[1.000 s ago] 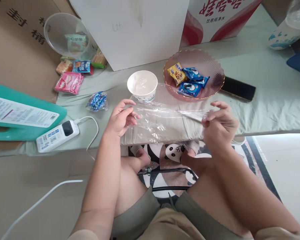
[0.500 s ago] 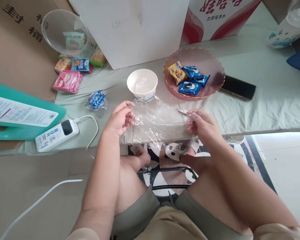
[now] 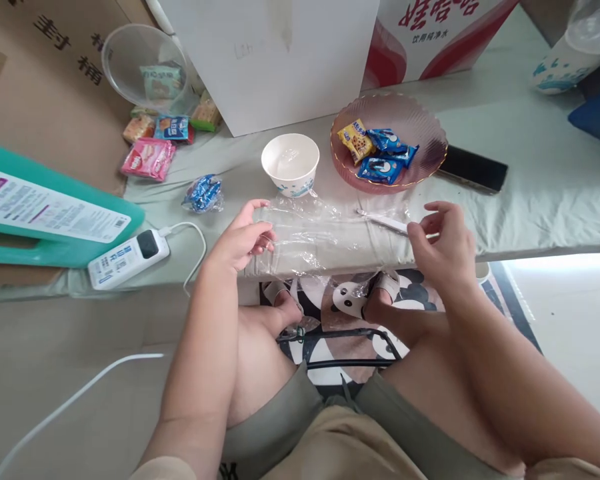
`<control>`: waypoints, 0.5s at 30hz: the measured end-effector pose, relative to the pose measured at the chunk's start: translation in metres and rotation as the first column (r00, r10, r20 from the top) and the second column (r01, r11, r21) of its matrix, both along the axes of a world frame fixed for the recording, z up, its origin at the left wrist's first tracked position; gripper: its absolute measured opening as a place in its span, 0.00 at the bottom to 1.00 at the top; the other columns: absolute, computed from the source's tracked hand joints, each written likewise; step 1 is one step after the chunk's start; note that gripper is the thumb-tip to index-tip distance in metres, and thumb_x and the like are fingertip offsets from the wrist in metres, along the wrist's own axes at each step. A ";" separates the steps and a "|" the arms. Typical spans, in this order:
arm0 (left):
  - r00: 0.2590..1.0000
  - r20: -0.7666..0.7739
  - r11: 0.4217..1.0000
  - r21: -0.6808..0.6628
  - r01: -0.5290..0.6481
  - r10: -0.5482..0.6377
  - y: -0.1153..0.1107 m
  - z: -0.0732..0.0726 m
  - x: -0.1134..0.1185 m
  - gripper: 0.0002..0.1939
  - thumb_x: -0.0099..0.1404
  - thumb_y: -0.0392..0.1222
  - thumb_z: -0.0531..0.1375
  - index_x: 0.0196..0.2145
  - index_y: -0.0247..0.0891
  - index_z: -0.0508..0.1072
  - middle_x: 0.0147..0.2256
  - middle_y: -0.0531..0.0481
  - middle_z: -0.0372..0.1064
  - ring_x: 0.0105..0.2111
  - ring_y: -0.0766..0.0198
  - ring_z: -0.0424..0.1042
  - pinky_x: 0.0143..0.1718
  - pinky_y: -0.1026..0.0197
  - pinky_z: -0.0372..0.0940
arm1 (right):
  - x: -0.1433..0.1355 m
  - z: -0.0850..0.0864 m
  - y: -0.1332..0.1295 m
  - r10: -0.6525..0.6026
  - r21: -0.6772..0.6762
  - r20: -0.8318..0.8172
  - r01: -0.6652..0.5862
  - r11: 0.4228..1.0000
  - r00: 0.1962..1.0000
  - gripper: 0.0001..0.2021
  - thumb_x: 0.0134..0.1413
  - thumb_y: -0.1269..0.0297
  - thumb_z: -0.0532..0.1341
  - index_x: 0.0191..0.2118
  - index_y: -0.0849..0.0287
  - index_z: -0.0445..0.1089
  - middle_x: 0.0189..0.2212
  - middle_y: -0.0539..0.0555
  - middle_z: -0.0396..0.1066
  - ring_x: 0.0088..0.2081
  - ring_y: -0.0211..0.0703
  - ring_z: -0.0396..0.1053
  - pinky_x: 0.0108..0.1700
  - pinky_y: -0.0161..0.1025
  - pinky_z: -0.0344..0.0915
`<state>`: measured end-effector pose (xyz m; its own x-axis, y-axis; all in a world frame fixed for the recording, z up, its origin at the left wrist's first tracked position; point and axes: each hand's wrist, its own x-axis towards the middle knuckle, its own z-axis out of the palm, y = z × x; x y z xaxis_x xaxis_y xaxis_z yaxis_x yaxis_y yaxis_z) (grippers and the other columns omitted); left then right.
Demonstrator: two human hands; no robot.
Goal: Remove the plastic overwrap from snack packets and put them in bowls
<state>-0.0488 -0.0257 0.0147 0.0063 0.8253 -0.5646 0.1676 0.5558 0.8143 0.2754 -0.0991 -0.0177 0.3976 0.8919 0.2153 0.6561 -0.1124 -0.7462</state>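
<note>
A crinkled sheet of clear plastic film (image 3: 310, 243) spreads over the cloth's front edge, hanging slightly down. My left hand (image 3: 245, 233) is at the film's left side, thumb and lower fingers closed on it and the index finger raised. At the film's right lies a slim white stick-like tool (image 3: 387, 221), its exact kind unclear. Beside the tool's near end is my right hand (image 3: 443, 243), fingers bent but apart, with nothing visible in them. Just behind the film stands a white paper bowl (image 3: 290, 163) with blue print, something clear inside.
A pink scalloped glass bowl (image 3: 433, 150) holds several small snack packets. Next to it lies a black phone (image 3: 475, 170). To the left are a blue wrapped bundle (image 3: 203, 193), a white power strip (image 3: 130, 259), a green jug (image 3: 55, 213) and a clear tub (image 3: 145, 63) with snacks. White box (image 3: 290, 67) behind.
My right hand has moved right, off the white tool, which now shows more of its length on the cloth. My left hand stays at the film. The view has shifted slightly.
</note>
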 end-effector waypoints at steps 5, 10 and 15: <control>0.976 0.187 0.993 -0.052 -0.105 0.113 -0.015 0.000 0.015 0.21 0.65 0.29 0.55 0.51 0.51 0.61 0.24 0.60 0.65 0.13 0.76 0.60 0.13 0.77 0.43 | -0.022 -0.015 -0.034 0.470 0.217 0.396 -0.578 0.787 0.789 0.14 0.55 0.61 0.67 0.47 0.52 0.70 0.40 0.56 0.75 0.44 0.54 0.73 0.46 0.52 0.68; 0.847 0.377 0.925 -0.211 -0.316 0.375 -0.026 0.002 0.046 0.19 0.64 0.23 0.51 0.44 0.47 0.59 0.28 0.59 0.64 0.15 0.79 0.60 0.12 0.80 0.42 | -0.081 -0.049 -0.073 0.661 -0.152 0.523 -0.704 0.693 0.538 0.30 0.55 0.57 0.70 0.63 0.42 0.67 0.68 0.61 0.61 0.69 0.68 0.57 0.64 0.64 0.55; 0.758 0.434 0.871 -0.302 -0.386 0.487 -0.039 0.005 0.068 0.23 0.62 0.22 0.53 0.46 0.49 0.58 0.30 0.58 0.65 0.17 0.78 0.65 0.14 0.81 0.48 | -0.120 -0.065 -0.077 0.566 -0.173 0.563 -0.583 0.794 0.602 0.26 0.63 0.61 0.64 0.64 0.33 0.65 0.72 0.60 0.55 0.72 0.69 0.51 0.65 0.64 0.53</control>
<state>0.0192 -0.0649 0.0192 -0.0174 0.6877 -0.7258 -0.5157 0.6157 0.5958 0.1559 -0.1762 -0.0823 -0.3980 0.8846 0.2431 0.8675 0.4491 -0.2139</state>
